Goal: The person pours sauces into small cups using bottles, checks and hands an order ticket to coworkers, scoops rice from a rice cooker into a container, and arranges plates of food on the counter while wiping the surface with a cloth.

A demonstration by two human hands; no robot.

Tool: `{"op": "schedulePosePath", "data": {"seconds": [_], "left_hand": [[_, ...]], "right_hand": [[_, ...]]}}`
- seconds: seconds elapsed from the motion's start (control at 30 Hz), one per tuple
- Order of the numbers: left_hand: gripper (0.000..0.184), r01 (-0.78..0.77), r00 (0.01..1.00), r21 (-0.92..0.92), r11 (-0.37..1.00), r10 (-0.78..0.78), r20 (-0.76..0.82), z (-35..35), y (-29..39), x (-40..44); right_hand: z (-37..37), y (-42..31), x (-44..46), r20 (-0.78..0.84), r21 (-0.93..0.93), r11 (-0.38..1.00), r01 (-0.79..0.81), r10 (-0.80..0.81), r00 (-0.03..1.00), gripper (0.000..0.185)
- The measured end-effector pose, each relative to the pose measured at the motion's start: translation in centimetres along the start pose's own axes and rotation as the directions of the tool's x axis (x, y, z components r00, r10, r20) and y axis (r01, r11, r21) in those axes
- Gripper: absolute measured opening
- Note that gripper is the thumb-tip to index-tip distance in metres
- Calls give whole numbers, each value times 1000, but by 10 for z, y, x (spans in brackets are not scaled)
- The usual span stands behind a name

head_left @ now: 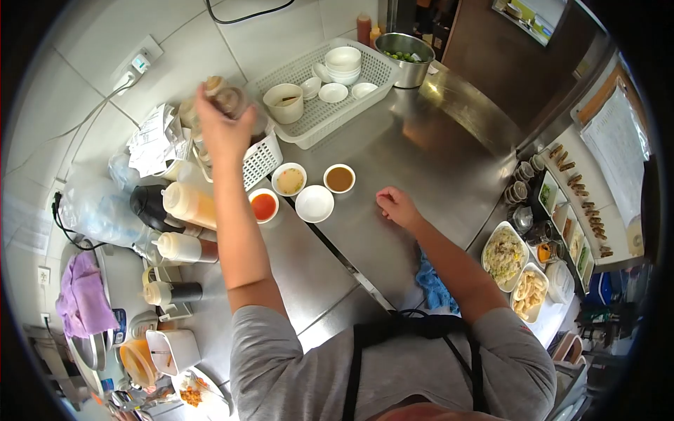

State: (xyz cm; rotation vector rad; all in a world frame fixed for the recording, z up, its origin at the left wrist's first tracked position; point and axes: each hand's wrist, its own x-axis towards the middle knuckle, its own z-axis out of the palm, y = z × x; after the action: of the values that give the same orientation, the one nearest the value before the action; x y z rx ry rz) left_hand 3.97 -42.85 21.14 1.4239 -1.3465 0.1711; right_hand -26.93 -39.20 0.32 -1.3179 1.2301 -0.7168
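We wear a grey, short-sleeved shirt (316,379) with loose sleeves, a small reddish mark showing on the right one. Over it we have a black apron (414,328), its 2 dark straps (354,368) running across the cloth, with a thin black cord (460,356) between them. Our left hand (228,130) and right hand (397,208) are bare.

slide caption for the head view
Left hand at a blurred container, right hand curled near small bowls on a steel counter.

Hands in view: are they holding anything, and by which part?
The left hand blurs at a small round container; whether it's gripped, and where, can't be told. The right hand is curled, showing nothing held.
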Motion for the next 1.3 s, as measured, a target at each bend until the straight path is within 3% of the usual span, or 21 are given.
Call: {"op": "schedulePosePath", "data": {"seconds": [0.07, 0.17, 0.27, 0.37, 0.4, 0.43, 0.5, 0.57, 0.63, 0.73, 0.9, 1.1, 1.3], "left_hand": [[83, 165, 985, -368, 915, -173, 10, -28, 20, 7], [84, 337, 941, -355, 872, -315, 122, -35, 20, 10], [83, -46, 984, 88, 995, 30, 174, -21, 67, -22], [82, 198, 961, -423, 884, -91, 260, 0, 50, -52], [83, 243, 951, -496, 834, -103, 292, 6, 57, -69], [83, 287, 940, -564, 775, -114, 322, 14, 66, -89], [80, 523, 849, -694, 494, -377, 372, 37, 53, -129], [73, 654, 610, -751, 91, -650, 452, 56, 48, -169], [61, 575, 463, -758, -309, -640, 613, 66, 48, -197], [36, 435, 359, -690, -578, -591, 722, 82, 55, -216], [45, 285, 400, -565, -774, -440, 804, 108, 38, -235], [54, 211, 408, -541, -814, -430, 805, 116, 37, -238], [58, 198, 393, -519, -832, -417, 819, 122, 38, -242]], "right_hand": [[-2, -17, 4, 44, -27, 997, 78, -77, 996, 19], [0, -40, 9, 42, -77, 956, 283, -280, 959, 26], [8, -91, -3, -39, -184, 861, 475, -489, 871, 45], [24, -143, -17, -31, -376, 658, 652, -712, 701, 67], [29, -151, -20, 1, -437, 563, 701, -779, 626, 74], [33, -153, -23, 54, -479, 602, 639, -707, 706, 76], [41, -153, -28, 143, -570, 650, 503, -524, 840, 81], [39, -147, -30, 252, -735, 523, 433, -383, 889, 79], [34, -144, -30, 315, -848, 339, 407, -295, 902, 77], [38, -142, -31, 371, -917, 50, 396, -260, 892, 69], [57, -150, -20, 430, -884, -305, 355, -231, 873, 40], [69, -148, -9, 406, -869, -380, 317, -181, 896, 36], [67, -156, -13, 392, -871, -364, 330, -111, 913, 33]]}}
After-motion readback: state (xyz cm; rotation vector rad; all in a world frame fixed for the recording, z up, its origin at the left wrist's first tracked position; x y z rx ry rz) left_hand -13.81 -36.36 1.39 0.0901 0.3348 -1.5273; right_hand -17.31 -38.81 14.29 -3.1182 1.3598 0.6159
